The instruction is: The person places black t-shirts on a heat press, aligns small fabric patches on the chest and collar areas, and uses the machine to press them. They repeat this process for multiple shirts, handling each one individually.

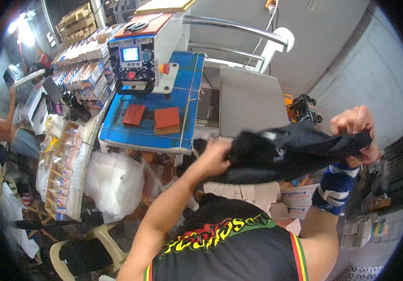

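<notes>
A black garment (288, 149) is stretched in the air between my two hands, folded and bunched, with small white marks on it. My left hand (214, 160) has its fingers closed on the garment's left end. At the other end, my right hand (355, 131) is raised higher and grips the cloth in closed fingers; a blue and white band (333, 187) wraps that forearm. Beyond the garment lies a flat grey board (253, 100). To its left is a blue-topped bench (175, 79) bearing red square pads (166, 117) and a white machine (133, 63) with a small lit screen.
Metal rails (239, 33) run behind the grey board. On the left stand stacked boxes (82, 70), a divided wooden tray (60, 182) and a stuffed clear plastic bag (113, 182). A beige chair (60, 262) is below. Another person (4, 124) is at far left.
</notes>
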{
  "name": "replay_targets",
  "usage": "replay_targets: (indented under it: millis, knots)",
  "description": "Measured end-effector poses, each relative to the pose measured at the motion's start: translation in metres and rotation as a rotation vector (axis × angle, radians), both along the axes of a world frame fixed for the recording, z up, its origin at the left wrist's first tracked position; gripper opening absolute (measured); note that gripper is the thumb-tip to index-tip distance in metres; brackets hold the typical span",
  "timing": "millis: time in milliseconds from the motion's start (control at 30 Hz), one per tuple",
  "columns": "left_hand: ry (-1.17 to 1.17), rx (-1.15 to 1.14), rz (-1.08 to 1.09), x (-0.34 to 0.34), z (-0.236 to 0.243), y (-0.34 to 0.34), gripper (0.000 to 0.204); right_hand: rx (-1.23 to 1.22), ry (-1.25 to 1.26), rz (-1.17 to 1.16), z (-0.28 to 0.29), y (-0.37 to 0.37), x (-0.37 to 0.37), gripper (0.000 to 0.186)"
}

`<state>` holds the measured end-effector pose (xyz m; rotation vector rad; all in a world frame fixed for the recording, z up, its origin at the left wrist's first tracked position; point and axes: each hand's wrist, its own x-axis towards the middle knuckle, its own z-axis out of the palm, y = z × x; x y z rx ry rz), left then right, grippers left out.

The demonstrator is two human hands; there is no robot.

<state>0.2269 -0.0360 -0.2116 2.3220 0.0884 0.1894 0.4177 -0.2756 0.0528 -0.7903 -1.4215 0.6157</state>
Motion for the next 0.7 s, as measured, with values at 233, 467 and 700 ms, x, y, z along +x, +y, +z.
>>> replay_targets:
  millis: [233, 467, 700]
  knots:
    - [-0.412, -0.127, 0.300, -0.072, 0.025, 0.005, 0.021, -0.203, 0.193, -0.695, -0.034, -0.150, 0.032, 0.022]
    - [-0.988, 0.406, 0.510, -0.055, 0.117, 0.024, 0.011, -0.378, -0.352, -1.108, -0.061, -0.208, 0.120, 0.023]
    - [-0.474, 1.060, 0.582, 0.167, 0.181, 0.104, 0.038, -0.145, -1.012, -1.416, -0.073, -0.052, 0.284, 0.028]
